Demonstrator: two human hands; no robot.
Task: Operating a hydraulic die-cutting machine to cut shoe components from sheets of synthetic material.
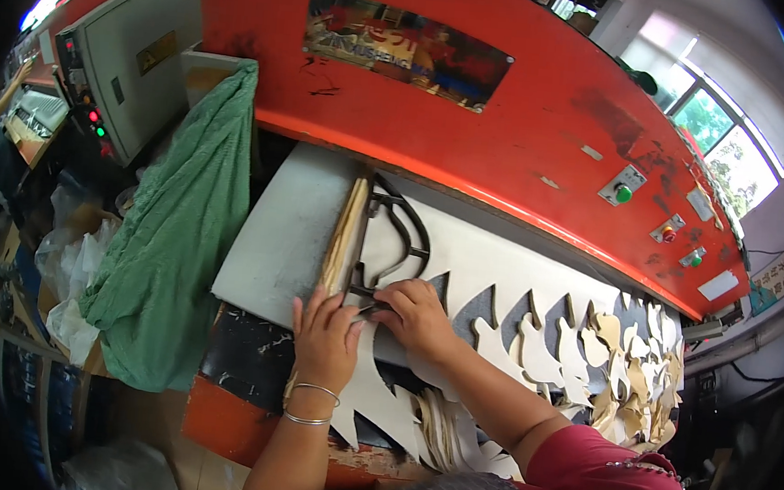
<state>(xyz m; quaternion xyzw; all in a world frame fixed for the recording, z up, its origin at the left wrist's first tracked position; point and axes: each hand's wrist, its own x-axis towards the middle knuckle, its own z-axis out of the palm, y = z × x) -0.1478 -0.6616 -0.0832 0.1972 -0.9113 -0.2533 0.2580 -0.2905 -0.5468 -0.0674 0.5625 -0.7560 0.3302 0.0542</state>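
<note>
Black die (pixel 417 251) ahead, long axis toward far edge of grey bed (pixel 286 207); right hand (pixel 416 315) nearer, apparently pinching near end; left hand (pixel 324 343) spread.

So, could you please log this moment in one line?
left hand: at pale layered sheets | right hand: at black frame | red machine: beyond

Bed (pixel 274 226): pale grey, carries layered white sheets (pixel 492 257).
Die (pixel 417 253): black, lies near the sheets' left edge.
Scraps (pixel 637 368): strewn at right.
</note>
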